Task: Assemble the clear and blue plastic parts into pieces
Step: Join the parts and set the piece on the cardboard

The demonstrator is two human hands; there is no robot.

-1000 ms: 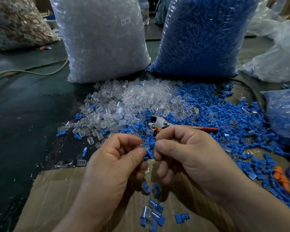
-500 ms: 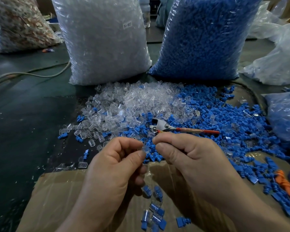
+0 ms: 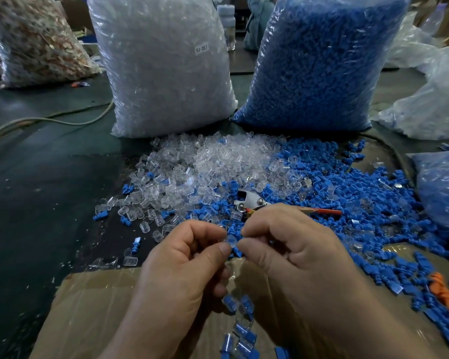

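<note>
Though small, clear part [image 3: 230,241] between fingers [image 3: 221,248].

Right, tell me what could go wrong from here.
1. The left hand and right hand pinch the clear part only at the fingertips; it may slip and get lost among the loose parts.
2. The cutters lie just beyond the right hand's knuckles; reaching forward for more parts could snag on them.
</note>
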